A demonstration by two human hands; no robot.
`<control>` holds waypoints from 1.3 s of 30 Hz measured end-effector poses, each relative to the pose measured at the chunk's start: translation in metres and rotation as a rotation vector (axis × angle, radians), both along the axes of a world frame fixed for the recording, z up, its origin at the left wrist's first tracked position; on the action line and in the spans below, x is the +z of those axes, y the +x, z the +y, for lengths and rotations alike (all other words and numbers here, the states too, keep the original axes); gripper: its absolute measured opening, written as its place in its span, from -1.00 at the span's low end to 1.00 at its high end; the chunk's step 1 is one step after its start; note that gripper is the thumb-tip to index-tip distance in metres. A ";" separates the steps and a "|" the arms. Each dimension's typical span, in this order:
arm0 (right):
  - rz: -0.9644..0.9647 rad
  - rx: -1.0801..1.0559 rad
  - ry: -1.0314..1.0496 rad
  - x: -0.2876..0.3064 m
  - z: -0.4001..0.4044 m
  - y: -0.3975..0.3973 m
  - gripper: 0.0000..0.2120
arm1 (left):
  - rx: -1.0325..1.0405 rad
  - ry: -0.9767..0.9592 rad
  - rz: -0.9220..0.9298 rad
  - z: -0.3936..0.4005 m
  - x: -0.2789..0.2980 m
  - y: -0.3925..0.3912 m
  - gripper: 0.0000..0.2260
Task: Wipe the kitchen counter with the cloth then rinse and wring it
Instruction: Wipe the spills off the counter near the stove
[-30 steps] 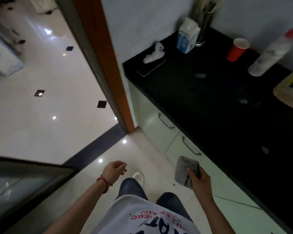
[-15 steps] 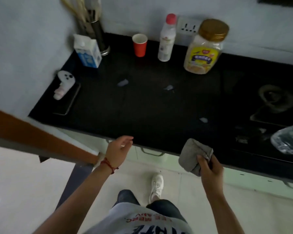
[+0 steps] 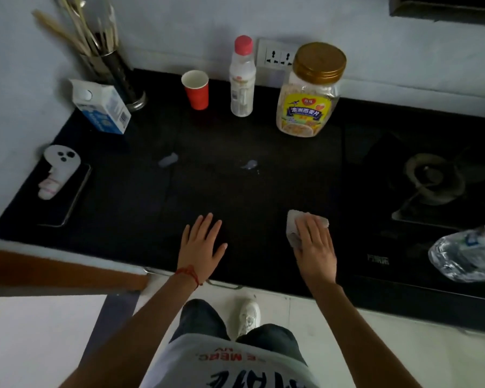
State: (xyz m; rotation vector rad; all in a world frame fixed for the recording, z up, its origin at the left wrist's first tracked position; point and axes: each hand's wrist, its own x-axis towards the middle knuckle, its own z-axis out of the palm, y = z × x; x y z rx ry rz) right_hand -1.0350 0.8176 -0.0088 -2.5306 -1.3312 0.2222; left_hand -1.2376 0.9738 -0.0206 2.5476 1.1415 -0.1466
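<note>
The black kitchen counter (image 3: pixel 140 197) fills the middle of the view. My right hand (image 3: pixel 315 247) lies flat on the grey cloth (image 3: pixel 293 226), pressing it onto the counter near the front edge, left of the stove. Only the cloth's far and left edges show past my fingers. My left hand (image 3: pixel 202 242) rests palm down on the bare counter, fingers spread, holding nothing. Two small pale spills sit farther back, one wet patch (image 3: pixel 168 160) to the left and another splash (image 3: pixel 249 164) in the middle.
Along the back wall stand a milk carton (image 3: pixel 102 109), a utensil holder (image 3: pixel 115 77), a red paper cup (image 3: pixel 196 89), a pink-capped bottle (image 3: pixel 242 79) and a gold-lidded oat jar (image 3: pixel 308 91). A white controller (image 3: pixel 58 169) lies at left. Gas burner (image 3: pixel 431 179) and plastic bottle (image 3: pixel 465 256) at right.
The view swung from the doorway to face the counter. My right hand carried the cloth up from below the edge and laid it on the counter. My left hand came down flat on the surface.
</note>
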 end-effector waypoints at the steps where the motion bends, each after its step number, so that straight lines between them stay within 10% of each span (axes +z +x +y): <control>1: -0.038 0.011 -0.002 -0.006 0.002 0.004 -0.42 | -0.009 0.004 -0.005 0.001 -0.003 -0.002 -0.40; 21: 0.098 -0.197 0.116 -0.002 0.057 0.013 -0.50 | -0.069 0.075 0.085 0.008 -0.011 -0.005 -0.52; 27: 0.081 0.163 0.141 -0.011 0.038 -0.055 -0.56 | -0.062 0.063 0.031 0.014 -0.008 -0.006 -0.53; 39: 0.098 0.059 -0.005 0.003 0.213 0.008 -0.45 | 0.064 0.153 0.077 0.085 -0.008 -0.027 -0.51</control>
